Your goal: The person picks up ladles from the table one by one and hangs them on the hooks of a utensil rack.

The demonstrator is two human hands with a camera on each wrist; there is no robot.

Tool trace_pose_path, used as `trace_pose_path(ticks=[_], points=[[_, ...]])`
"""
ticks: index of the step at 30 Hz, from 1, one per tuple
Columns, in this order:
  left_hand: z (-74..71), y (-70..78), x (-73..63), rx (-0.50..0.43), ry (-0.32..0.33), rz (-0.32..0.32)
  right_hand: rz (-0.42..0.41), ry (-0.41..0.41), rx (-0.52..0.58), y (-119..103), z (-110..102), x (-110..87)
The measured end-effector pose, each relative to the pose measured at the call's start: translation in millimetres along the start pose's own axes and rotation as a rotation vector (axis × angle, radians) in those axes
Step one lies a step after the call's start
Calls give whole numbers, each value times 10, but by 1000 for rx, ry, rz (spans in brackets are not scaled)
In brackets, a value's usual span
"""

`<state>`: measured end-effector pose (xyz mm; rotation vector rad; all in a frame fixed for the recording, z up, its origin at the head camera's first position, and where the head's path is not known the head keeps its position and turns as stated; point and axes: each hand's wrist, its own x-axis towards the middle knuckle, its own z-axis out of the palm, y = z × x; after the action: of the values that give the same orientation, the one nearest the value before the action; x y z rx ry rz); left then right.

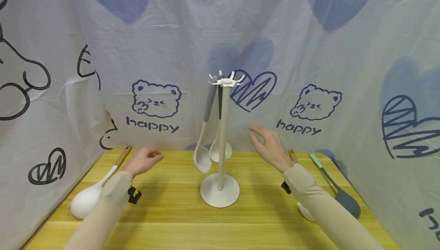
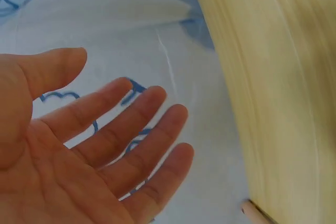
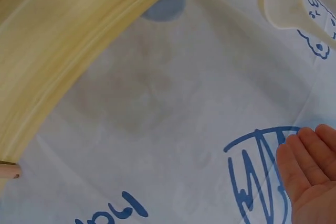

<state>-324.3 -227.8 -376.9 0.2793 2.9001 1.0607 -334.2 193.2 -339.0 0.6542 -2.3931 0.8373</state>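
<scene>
A white utensil stand point(image 1: 222, 135) with a ring of hooks on top rises from a round base. Two white ladles hang on its left and rear side: a grey-handled ladle point(image 1: 203, 160) and a dark-handled one point(image 1: 214, 148), partly behind the pole. To the left of the stand, my left hand point(image 1: 142, 161) is in the air, holding nothing; in the left wrist view its fingers point(image 2: 131, 129) are extended and spread. On the other side, my empty right hand point(image 1: 271, 146) is raised near the pole, apart from it, fingers fairly straight in the right wrist view.
At the table's left lies a white ladle point(image 1: 86, 200) with a wooden handle, bowl nearer me. On the right are a dark grey ladle point(image 1: 345, 202) with a mint handle tip and a white utensil point(image 1: 305, 212), mostly hidden by my sleeve. A printed cloth point(image 1: 192, 24) surrounds the wooden table point(image 1: 172, 215).
</scene>
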Motion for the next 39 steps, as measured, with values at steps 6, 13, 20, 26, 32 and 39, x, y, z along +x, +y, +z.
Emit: trace_pose_path(ticks=[6, 13, 20, 26, 32, 39], points=[[-101, -131, -25, 48, -44, -96, 6, -1, -21, 47, 8, -32], [-155, -224, -54, 174, -25, -137, 38, -60, -20, 101, 37, -89], [-215, -302, -59, 197, -43, -135, 77, -105, -14, 167, 53, -150], [-276, -427, -39, 211, -50, -200, 80, -123, -14, 189, 87, -168], [-331, -544, -28, 237, -19, -242, 82, -124, -17, 178, 107, -171], [-417, -657, -79, 314, -39, -208, 106, -161, -10, 185, 135, -181]])
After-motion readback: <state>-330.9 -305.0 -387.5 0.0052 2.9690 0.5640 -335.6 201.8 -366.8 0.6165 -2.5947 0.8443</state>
